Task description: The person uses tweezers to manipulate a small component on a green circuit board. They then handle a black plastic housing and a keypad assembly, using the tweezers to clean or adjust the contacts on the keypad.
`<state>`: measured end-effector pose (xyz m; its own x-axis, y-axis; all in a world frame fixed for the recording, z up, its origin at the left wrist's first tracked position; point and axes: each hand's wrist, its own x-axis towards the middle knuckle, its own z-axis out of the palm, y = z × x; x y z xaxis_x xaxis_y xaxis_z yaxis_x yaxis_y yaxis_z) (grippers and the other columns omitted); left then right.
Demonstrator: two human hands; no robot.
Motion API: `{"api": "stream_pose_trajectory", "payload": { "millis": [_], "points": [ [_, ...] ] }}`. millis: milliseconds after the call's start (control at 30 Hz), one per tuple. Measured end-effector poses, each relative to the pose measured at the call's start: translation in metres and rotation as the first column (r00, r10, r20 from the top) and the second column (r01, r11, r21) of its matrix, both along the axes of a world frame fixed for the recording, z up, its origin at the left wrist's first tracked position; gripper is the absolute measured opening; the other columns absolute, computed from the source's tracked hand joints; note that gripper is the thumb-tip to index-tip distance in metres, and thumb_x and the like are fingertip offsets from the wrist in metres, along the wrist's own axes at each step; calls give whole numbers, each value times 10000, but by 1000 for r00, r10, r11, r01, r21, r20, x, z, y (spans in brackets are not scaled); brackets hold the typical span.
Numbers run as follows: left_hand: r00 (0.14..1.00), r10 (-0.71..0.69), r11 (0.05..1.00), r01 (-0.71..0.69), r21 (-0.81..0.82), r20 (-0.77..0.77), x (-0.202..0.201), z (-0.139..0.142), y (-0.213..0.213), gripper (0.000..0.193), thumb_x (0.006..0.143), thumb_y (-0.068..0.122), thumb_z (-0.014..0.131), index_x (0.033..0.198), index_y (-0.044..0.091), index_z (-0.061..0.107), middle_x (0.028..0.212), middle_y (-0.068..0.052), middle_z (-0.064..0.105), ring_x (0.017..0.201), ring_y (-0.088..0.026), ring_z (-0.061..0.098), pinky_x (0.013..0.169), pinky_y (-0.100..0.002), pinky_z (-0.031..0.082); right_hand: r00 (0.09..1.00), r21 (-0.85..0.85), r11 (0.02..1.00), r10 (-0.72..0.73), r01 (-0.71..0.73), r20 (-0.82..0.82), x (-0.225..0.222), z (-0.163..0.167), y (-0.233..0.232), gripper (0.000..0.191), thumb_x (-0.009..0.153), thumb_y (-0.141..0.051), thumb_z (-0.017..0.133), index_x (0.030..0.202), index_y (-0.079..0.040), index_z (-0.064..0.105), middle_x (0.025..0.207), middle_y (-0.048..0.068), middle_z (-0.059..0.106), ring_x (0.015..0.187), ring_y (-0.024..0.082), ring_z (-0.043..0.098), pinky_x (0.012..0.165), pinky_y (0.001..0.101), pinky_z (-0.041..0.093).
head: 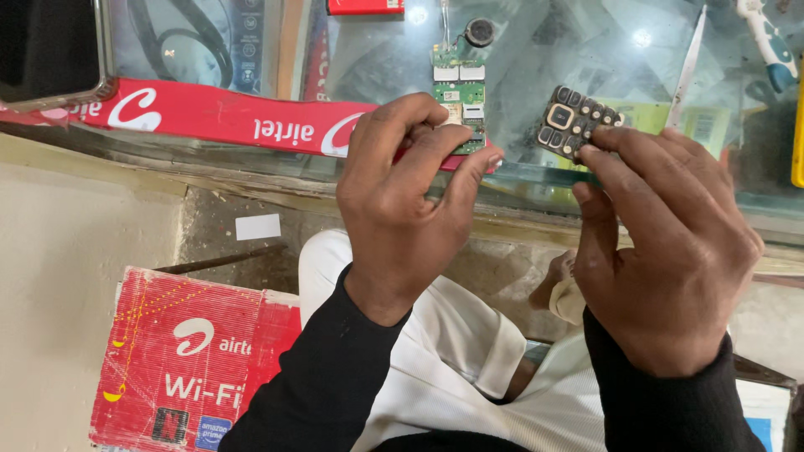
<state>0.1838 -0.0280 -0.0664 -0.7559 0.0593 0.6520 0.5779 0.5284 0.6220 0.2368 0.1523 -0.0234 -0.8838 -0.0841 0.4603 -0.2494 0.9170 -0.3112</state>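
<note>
The left hand (402, 201) pinches the bottom end of a small green circuit board (460, 88) between thumb and fingers. The board lies flat on the glass counter (578, 50), with its top end pointing away from the person. It looks thin, light and stiff, with tiny parts on it that could break, so it is best held by its bare edges, not by the parts.

The right hand (662, 243) pinches a dark keypad (571, 120) by its near edge with the fingertips. The keypad is tilted up just above the glass, close beside the board. It looks soft, bendy and very light, so a gentle hold at the edge seems enough.

A red strip (209, 117) runs along the counter's front.
</note>
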Motion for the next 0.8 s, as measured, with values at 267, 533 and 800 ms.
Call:
{"api": "stream_pose_trajectory", "payload": {
  "millis": [267, 533, 800],
  "points": [
    [982, 49, 996, -61, -60, -182, -6, -26, 1, 251, 938, 143, 848, 1105, 30, 698, 1140, -108, 620, 1006, -262, 630, 887, -381, 505, 999, 16, 999, 27, -28, 25, -11, 7, 11, 210, 926, 35, 799, 1119, -24, 742, 1291, 136, 694, 1162, 308, 705, 970, 368, 558],
    [891, 104, 964, -199, -174, -441, -20, -67, 0, 197, 1069, 184, 691, 1228, 68, 695, 1240, -95, 567, 1088, -261, 613, 936, -402, 497, 997, 69, 997, 33, -28, -68, -22, 1, 1, 239, 901, -80, 914, 1067, -10, 756, 1171, 120, 716, 1068, 288, 696, 938, 381, 548],
    [858, 21, 973, -136, -188, -514, -21, -94, -8, 261, 1082, 254, 679, 1263, 66, 656, 1304, -101, 455, 1159, -295, 587, 955, -457, 538, 995, -57, 994, -94, 92, -34, 25, -22, 34, 297, 1039, 31, 774, 1310, -13, 661, 1449, 125, 592, 1425, 274, 535, 1160, 330, 491]
  ]
}}
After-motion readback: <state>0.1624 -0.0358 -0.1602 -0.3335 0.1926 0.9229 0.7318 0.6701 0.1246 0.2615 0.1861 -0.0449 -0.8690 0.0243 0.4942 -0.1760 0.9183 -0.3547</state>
